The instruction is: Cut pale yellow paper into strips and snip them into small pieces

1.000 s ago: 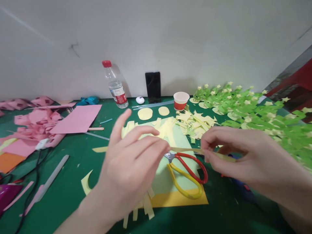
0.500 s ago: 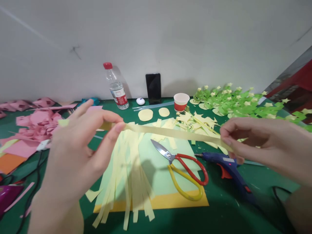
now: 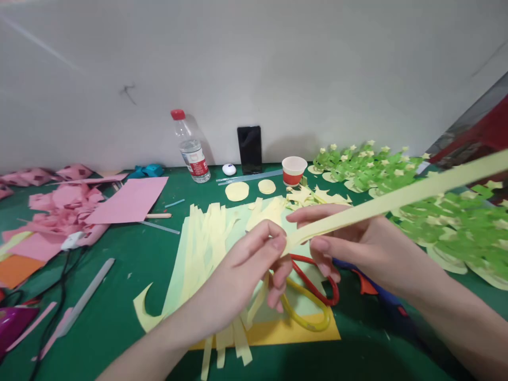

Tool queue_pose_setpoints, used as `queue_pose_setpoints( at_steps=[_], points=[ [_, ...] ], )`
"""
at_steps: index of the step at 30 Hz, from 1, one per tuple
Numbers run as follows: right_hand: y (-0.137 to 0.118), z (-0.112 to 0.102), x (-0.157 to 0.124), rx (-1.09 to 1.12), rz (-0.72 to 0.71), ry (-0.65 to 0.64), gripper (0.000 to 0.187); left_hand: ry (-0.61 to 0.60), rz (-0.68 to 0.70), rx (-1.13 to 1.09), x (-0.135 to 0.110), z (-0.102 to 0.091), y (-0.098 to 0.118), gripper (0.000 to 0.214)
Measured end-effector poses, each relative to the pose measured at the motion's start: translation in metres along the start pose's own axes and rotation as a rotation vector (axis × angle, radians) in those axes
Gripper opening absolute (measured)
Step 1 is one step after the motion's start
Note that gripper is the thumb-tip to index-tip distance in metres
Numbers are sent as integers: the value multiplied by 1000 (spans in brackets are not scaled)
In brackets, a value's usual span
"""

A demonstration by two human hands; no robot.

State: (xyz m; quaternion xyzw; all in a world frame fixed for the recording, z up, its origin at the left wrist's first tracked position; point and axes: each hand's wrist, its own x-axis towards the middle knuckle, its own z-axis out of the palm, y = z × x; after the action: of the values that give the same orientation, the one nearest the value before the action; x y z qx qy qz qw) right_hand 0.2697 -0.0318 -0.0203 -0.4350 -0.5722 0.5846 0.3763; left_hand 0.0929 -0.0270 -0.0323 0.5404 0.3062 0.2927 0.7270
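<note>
Pinching the near end of a yellow paper strip (image 3: pixel 397 198) above the scissors (image 3: pixel 309 299), the left hand (image 3: pixel 242 275) was closed on it; the right hand (image 3: pixel 357 248) apparently gripped it just beside. The strip rose far right: light, floppy, crease-prone, best held near its end.

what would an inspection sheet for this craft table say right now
surface: green table, largely covered with paper.
job's things: long yellow strip, one end pinched between both hands; more cut strips lie beneath.
clutter: scissors, glue gun, pink paper, green paper pieces, bottle, cup, phone.
hands: left hand and right hand both shut on the strip, above the scissors.
cables: black cable at the left.
surroundings: plain white wall behind.
</note>
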Motion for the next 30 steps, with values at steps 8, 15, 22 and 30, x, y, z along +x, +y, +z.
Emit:
queue_pose_setpoints(
  at_steps=[8,15,22,30],
  points=[
    [-1,2,-7,16,52,3,11,2,73,171,0,3,3,18],
    [3,1,-5,-57,15,-72,13,25,55,263,0,4,6,19],
    [3,7,0,-72,34,-16,12,62,95,446,-1,5,5,24],
    [3,4,2,-140,85,-38,20,68,24,608,-1,3,3,40]
  ],
)
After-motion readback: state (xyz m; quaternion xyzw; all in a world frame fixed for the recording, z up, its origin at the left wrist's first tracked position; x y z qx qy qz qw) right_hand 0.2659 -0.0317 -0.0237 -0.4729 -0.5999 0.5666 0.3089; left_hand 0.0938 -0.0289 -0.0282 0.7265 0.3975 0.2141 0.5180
